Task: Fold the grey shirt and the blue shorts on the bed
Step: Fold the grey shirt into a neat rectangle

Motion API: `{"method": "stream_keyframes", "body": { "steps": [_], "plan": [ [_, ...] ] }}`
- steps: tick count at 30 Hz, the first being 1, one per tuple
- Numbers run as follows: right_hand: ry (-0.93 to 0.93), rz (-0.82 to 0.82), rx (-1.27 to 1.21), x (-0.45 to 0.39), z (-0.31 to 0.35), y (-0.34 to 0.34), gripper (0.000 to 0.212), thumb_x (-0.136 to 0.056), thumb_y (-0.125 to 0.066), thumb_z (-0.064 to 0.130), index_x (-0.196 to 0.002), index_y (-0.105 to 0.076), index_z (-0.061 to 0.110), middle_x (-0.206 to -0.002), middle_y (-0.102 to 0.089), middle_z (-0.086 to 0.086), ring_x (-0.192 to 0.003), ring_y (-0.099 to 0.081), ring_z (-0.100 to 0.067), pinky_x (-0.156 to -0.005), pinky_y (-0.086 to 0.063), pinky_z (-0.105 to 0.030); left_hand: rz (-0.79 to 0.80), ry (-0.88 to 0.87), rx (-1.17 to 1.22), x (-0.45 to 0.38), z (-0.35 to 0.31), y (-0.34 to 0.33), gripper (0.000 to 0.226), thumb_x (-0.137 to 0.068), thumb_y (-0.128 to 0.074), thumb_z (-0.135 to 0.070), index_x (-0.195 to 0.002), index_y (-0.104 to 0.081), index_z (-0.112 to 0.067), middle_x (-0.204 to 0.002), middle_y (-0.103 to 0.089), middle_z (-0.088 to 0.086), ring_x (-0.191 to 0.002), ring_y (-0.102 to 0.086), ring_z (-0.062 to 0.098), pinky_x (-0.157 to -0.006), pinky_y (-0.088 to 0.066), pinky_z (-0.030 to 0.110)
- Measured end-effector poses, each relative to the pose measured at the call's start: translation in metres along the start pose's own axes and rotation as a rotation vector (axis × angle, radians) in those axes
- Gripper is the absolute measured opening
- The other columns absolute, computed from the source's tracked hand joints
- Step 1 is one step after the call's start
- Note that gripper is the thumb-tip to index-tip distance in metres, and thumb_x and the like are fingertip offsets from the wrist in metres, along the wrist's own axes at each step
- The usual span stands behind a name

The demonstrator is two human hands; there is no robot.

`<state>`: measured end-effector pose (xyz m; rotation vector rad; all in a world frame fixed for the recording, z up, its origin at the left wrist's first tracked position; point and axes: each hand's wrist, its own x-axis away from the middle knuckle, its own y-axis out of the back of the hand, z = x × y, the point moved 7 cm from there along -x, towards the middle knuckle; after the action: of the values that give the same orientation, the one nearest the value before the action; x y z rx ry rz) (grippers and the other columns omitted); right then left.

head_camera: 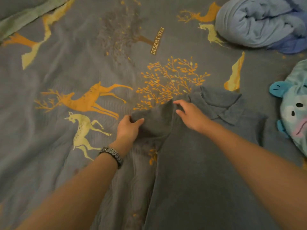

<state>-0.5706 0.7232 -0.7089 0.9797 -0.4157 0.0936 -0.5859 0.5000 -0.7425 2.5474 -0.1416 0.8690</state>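
Shirt (199, 163) spread on the bed (66, 63), collar (221, 103) at its far end; left hand (127, 128) pinches the sleeve (154, 122) edge; right hand (189, 115) grips a fold beside the collar; hands apart.

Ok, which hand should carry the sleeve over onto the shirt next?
Left. The left hand grips the sleeve at its outer edge, so it can likely swing it inward; the right hand pinches the shirt at the shoulder near the collar, anchoring the fold.
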Motion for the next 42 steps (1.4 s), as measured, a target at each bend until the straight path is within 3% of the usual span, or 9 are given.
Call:
{"method": "stream_keyframes", "body": {
  "steps": [3,8,14,17,23,28,32,35,42],
  "plan": [
    [-0.059,0.077,0.034,-0.004,-0.009,-0.010,0.043,-0.093,-0.048,0.021,-0.135,-0.040,0.019,-0.124,-0.056,-0.018,-0.120,-0.048,-0.034,-0.097,-0.041,-0.046,-0.112,-0.095,0.029,0.015,0.001,0.012,0.024,-0.084,-0.065,-0.026,-0.096,-0.056,-0.006,-0.097,-0.063,0.016,-0.094,-0.060,0.028,-0.087,-0.048,0.044],
    [-0.056,0.184,0.119,-0.006,-0.009,-0.017,0.049,-0.097,-0.040,0.027,-0.144,-0.026,0.027,-0.157,-0.019,0.004,-0.139,-0.025,-0.028,-0.111,-0.024,-0.047,-0.263,-0.339,0.059,0.047,-0.020,0.024,0.020,-0.089,-0.060,-0.024,-0.081,-0.042,-0.018,-0.067,-0.043,0.000,-0.065,-0.039,0.020,-0.064,-0.038,0.040],
    [0.000,0.223,0.122,0.009,-0.010,-0.013,0.053,-0.098,-0.038,0.030,-0.147,-0.018,0.027,-0.159,-0.007,0.004,-0.144,-0.013,-0.026,-0.114,-0.020,-0.048,-0.336,-0.200,0.032,0.038,-0.012,0.027,0.020,-0.091,-0.056,-0.025,-0.080,-0.049,-0.010,-0.070,-0.054,0.006,-0.077,-0.052,0.033,-0.069,-0.033,0.033],
    [0.031,0.253,0.149,0.015,-0.015,-0.008,0.059,-0.096,-0.041,0.035,-0.148,-0.014,0.028,-0.160,-0.004,0.001,-0.145,-0.009,-0.026,-0.116,-0.019,-0.048,-0.334,-0.161,0.006,0.033,-0.008,0.030,0.031,-0.091,-0.056,-0.026,-0.068,-0.043,-0.010,-0.064,-0.047,0.000,-0.071,-0.044,0.024,-0.068,-0.031,0.033],
    [0.025,0.309,0.215,0.020,-0.018,-0.008,0.076,-0.089,-0.050,0.048,-0.148,-0.005,0.031,-0.160,0.002,0.001,-0.146,-0.002,-0.026,-0.116,-0.014,-0.046,-0.295,-0.113,0.039,0.027,-0.007,0.017,0.026,-0.095,-0.047,-0.030,-0.083,-0.044,-0.008,-0.077,-0.050,0.003,-0.083,-0.045,0.020,-0.065,-0.024,0.027],
    [0.049,0.219,0.238,0.020,-0.008,-0.009,0.081,-0.086,-0.053,0.051,-0.148,-0.005,0.030,-0.160,-0.001,-0.001,-0.146,-0.002,-0.025,-0.116,-0.013,-0.044,-0.113,-0.142,0.144,0.035,0.011,0.007,0.051,-0.089,-0.059,-0.034,-0.130,-0.038,-0.014,-0.130,-0.053,0.007,-0.119,-0.051,0.022,-0.099,-0.038,0.031],
    [0.111,0.184,0.273,0.012,0.000,-0.003,0.087,-0.082,-0.058,0.053,-0.148,-0.009,0.028,-0.160,-0.003,0.001,-0.146,-0.003,-0.025,-0.117,-0.012,-0.044,0.023,-0.460,0.122,0.053,0.003,0.010,0.044,-0.080,-0.062,-0.021,-0.115,-0.044,-0.041,-0.100,-0.059,0.008,-0.086,-0.061,0.014,-0.078,-0.049,0.028],
    [0.104,0.279,0.323,0.006,-0.001,-0.007,0.096,-0.077,-0.061,0.059,-0.149,-0.004,0.029,-0.160,0.002,0.001,-0.147,0.000,-0.026,-0.117,-0.009,-0.045,0.001,-0.648,-0.154,0.057,-0.008,0.013,0.035,-0.083,-0.056,-0.012,-0.115,-0.059,-0.027,-0.096,-0.053,0.004,-0.077,-0.048,0.005,-0.071,-0.040,0.012],
    [0.035,0.344,0.351,0.005,0.000,-0.016,0.106,-0.071,-0.066,0.061,-0.148,0.001,0.032,-0.159,0.010,0.000,-0.146,0.005,-0.032,-0.118,-0.008,-0.047,0.039,-0.536,-0.180,0.056,-0.006,0.019,0.069,-0.070,-0.079,-0.010,-0.132,-0.050,-0.011,-0.116,-0.043,0.004,-0.085,-0.051,0.009,-0.076,-0.036,-0.001]
  ]
}}
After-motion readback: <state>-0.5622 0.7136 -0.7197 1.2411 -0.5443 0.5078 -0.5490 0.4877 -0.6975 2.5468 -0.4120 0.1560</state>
